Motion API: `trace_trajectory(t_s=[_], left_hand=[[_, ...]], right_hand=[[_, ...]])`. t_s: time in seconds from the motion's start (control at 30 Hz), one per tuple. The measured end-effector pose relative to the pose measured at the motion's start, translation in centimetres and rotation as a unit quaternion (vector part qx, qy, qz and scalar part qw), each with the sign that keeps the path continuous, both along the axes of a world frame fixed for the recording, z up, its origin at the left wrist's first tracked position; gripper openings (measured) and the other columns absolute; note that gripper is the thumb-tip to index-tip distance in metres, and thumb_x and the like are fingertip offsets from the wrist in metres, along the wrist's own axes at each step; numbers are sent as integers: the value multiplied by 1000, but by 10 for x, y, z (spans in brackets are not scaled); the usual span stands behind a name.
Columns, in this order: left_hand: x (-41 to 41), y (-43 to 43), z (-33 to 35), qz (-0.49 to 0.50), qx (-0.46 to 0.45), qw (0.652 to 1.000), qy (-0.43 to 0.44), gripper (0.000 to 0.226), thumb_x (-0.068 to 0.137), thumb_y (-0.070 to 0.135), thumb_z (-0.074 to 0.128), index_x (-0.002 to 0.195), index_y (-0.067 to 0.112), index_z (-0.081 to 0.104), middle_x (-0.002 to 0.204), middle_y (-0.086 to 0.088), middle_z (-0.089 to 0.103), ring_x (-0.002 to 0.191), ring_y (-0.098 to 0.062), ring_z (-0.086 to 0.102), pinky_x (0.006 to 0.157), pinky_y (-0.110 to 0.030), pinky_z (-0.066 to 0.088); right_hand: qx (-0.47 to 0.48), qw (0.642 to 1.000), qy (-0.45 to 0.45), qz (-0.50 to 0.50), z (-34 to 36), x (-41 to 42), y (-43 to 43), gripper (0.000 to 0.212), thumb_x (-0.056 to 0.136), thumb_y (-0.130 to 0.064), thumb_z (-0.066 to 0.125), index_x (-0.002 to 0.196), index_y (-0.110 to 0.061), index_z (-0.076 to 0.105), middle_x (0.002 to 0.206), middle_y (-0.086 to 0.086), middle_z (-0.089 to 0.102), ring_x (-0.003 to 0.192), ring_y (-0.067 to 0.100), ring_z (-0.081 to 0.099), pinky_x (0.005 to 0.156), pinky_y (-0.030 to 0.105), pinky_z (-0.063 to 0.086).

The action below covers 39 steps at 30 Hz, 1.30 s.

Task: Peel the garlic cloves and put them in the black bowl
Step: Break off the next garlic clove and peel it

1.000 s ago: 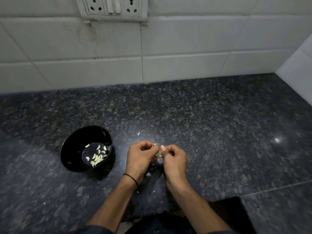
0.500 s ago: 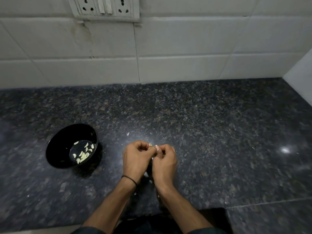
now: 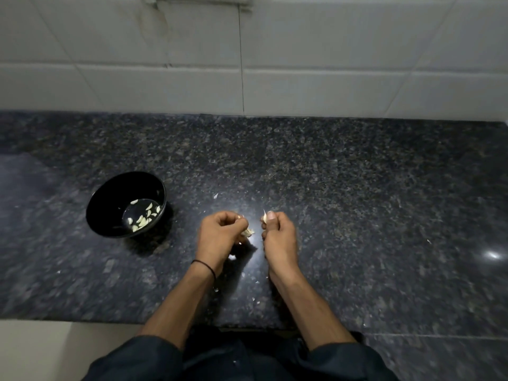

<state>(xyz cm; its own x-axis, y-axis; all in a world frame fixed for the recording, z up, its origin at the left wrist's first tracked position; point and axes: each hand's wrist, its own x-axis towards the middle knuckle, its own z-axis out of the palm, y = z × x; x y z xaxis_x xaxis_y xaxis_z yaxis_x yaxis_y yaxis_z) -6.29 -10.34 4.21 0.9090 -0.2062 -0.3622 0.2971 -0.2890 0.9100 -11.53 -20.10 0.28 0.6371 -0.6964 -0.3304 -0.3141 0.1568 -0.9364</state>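
Head view: your right hand (image 3: 277,232) pinches one pale garlic clove (image 3: 264,216), its long axis and tip pointing toward the wall. Your left hand (image 3: 220,235), just beside it, pinches pale garlic scraps (image 3: 248,231). One round black bowl (image 3: 110,210) to the left holds roughly ten peeled cloves (image 3: 141,220).

head view, looking down, near countertop (image 3: 357,215)

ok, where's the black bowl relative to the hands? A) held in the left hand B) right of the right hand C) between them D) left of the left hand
D: the black bowl stands on the counter left of the left hand, apart from it; both that hand and the right hand pinch garlic.
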Motion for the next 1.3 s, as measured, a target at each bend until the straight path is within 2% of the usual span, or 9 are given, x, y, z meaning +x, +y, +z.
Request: trace_trajectory(t_s=[0.13,0.33,0.43,0.67,0.87,0.97,1.13,1.23,1.3], left_hand=[[26,4,-4,-41,181,980,-73,9,74,17,75,68,13,69,61,1,69,62,-14,67,63,-26,52],[57,-18,0,-194,403,878,-173,18,80,22,70,88,6,69,94,-16,70,91,-34,66,72,-33,48],[57,-27,-4,-229,433,845,-212,13,86,16,64,91,4,66,107,-18,65,96,-37,64,75,-37,47],[48,-27,-13,-238,446,818,-273,11,95,7,54,100,1,62,116,-20,55,101,-40,61,81,-45,50],[51,-20,-15,-236,413,840,-261,9,90,13,60,95,5,60,116,-16,56,101,-38,60,77,-39,44],[50,-12,-17,-228,371,862,-260,13,87,14,65,94,5,61,110,-12,56,96,-34,60,72,-32,37],[40,2,-25,-200,245,904,-289,21,85,8,69,106,8,68,103,-3,59,83,-18,58,72,-18,38],[31,8,-23,-163,160,938,-261,28,85,3,69,112,11,70,108,-1,64,76,-6,61,64,-6,44],[26,13,-25,-115,103,960,-234,27,85,0,69,109,13,71,108,-3,66,77,-6,62,60,-8,49]], right_hand=[[-5,1000,-17,15,1,4,-6,28,106,-38,43,86,-25,57,75,-6,60,62,11,50,60,35,39],[-3,999,0,47,-6,8,2,26,98,-44,47,87,-27,61,73,-7,65,61,11,52,62,36,39],[5,999,-7,46,-7,6,4,24,97,-44,48,86,-27,62,72,-7,65,58,10,51,60,33,38],[6,999,-16,27,-10,0,3,22,100,-34,52,82,-25,61,70,-5,64,56,12,50,57,31,37],[-1,1000,5,30,-10,-9,3,25,91,-51,50,84,-30,61,72,-6,67,57,12,53,61,37,39],[6,1000,-13,16,-10,-15,0,23,99,-39,53,85,-23,62,71,-6,65,57,12,52,62,36,39],[2,1000,-9,5,-11,-19,1,22,97,-41,55,85,-24,62,70,-6,66,58,13,54,65,39,42],[-1,1000,-9,-1,-9,-21,2,19,98,-36,58,86,-22,63,68,-7,65,59,12,55,64,38,43],[2,1000,-14,-7,-8,-21,3,17,99,-31,60,88,-18,62,68,-6,64,60,11,54,63,36,43]])
